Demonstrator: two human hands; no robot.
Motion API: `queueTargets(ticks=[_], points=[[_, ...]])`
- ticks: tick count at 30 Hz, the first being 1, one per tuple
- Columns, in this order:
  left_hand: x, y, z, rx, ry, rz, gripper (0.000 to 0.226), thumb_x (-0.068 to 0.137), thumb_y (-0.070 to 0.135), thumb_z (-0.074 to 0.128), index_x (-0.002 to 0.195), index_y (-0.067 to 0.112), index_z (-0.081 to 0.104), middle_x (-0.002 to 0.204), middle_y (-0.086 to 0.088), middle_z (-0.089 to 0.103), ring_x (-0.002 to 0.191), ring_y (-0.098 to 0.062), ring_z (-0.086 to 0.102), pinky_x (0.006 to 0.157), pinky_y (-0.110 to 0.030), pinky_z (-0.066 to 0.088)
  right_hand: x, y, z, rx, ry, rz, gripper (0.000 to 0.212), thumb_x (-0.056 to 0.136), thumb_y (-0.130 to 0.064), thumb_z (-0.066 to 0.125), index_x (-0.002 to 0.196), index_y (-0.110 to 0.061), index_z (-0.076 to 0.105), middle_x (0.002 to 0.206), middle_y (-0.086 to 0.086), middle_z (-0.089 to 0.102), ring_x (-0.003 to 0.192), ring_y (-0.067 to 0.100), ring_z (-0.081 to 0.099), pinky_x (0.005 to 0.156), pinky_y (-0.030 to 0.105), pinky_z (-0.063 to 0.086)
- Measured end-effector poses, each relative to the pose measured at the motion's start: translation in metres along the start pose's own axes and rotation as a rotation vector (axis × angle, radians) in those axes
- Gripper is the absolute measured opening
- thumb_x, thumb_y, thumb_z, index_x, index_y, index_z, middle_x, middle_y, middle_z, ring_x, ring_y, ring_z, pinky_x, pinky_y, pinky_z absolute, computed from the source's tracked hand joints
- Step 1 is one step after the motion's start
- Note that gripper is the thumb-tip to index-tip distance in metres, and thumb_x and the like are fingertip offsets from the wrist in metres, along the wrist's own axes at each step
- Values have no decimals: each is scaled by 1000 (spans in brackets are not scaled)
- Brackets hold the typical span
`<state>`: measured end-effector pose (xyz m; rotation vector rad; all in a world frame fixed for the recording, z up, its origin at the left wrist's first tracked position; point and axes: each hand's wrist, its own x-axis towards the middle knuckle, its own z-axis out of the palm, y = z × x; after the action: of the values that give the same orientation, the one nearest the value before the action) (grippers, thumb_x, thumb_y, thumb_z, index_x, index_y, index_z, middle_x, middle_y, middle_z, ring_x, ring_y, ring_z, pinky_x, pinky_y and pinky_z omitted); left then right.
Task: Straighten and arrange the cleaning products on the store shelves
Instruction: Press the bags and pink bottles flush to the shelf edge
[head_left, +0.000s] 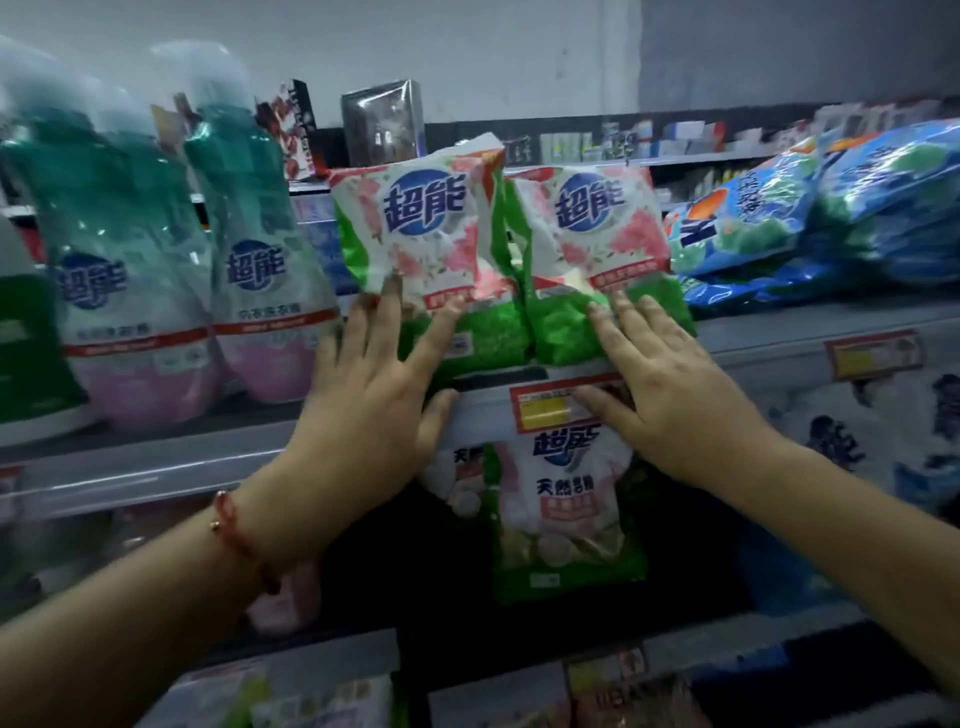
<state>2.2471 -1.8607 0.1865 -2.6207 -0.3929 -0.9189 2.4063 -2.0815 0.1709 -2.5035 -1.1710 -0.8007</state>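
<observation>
Two green-and-white detergent bags with pink flowers stand side by side on the upper shelf, the left bag (421, 234) and the right bag (592, 228). My left hand (374, 384) presses flat with straight fingers against the lower front of the left bag. My right hand (660, 379) lies flat with spread fingers on the lower front of the right bag, its thumb over the red price tag (550, 408) on the shelf edge (753, 338). Both bags lean slightly.
Teal-and-pink refill pouches (260, 270) stand to the left. Blue detergent bags (831, 208) lie piled at the right. On the shelf below stands a similar green bag (561, 519). More packets fill the lowest shelf. Boxes (384, 124) stand behind, on top.
</observation>
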Motion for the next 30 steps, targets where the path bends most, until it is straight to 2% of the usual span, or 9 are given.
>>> queueTargets(ticks=[2,5,7,11,14,17,21,24,30], points=[[-25,0,12,-46,55,-14,65,93,46,44,152,19,44,149,-29,43,122,-48,51,96,-58,46,-5,-21,4,52,-44,53,87,97,-68,30,161,-19,-3,169,11,-4,156,25,-7,124,35,-3],[-71,-2,18,-144,129,-31,60,95,47,44,146,17,53,147,-21,49,127,-40,48,103,-50,37,-16,-66,3,201,-17,-8,83,97,-70,28,161,-25,2,169,2,-7,155,16,-11,120,27,-12],[-115,-11,24,-176,113,-91,60,94,48,47,148,21,51,149,-18,50,133,-37,46,108,-46,31,-38,-108,12,264,-99,-131,80,92,-71,24,159,-34,-1,165,-10,-15,152,8,-18,117,24,-18],[-211,-40,58,-165,-251,-259,68,85,54,48,149,31,39,152,-14,48,129,-38,56,99,-48,51,-84,-189,52,396,-398,-332,74,96,-68,34,155,-46,-5,157,-17,-24,155,18,-9,115,25,-15],[-265,-68,82,-165,-461,-424,75,79,55,53,150,31,44,155,-17,44,131,-41,56,94,-50,55,-99,-234,90,556,-753,-250,79,98,-62,46,156,-48,-5,165,-15,-20,155,19,7,121,27,11],[-294,-92,99,-205,-515,-541,88,93,51,59,161,36,5,169,-14,-9,155,-35,10,120,-50,27,-101,-264,122,649,-850,-158,80,98,-59,48,157,-48,-6,167,-12,-17,155,19,7,121,30,20],[-293,-104,122,-202,-527,-538,100,96,58,52,154,38,-27,149,-3,-51,153,-30,-23,123,-43,-10,-100,-289,156,527,-789,-168,83,100,-63,37,157,-38,-16,163,-13,-29,154,17,-19,123,33,-3],[-282,-106,129,-128,-663,-523,106,96,57,50,146,29,-40,151,-6,-50,151,-36,-30,120,-49,-19,-97,-303,179,475,-753,-200,85,100,-64,33,158,-30,-18,161,-10,-33,153,16,-23,126,39,-7],[-278,-106,137,-118,-676,-570,104,98,57,47,143,26,-41,159,-9,-42,148,-37,-36,122,-57,-16,-97,-313,195,410,-666,-250,88,100,-64,34,158,-22,-17,153,-9,-38,149,10,-27,123,33,-14]])
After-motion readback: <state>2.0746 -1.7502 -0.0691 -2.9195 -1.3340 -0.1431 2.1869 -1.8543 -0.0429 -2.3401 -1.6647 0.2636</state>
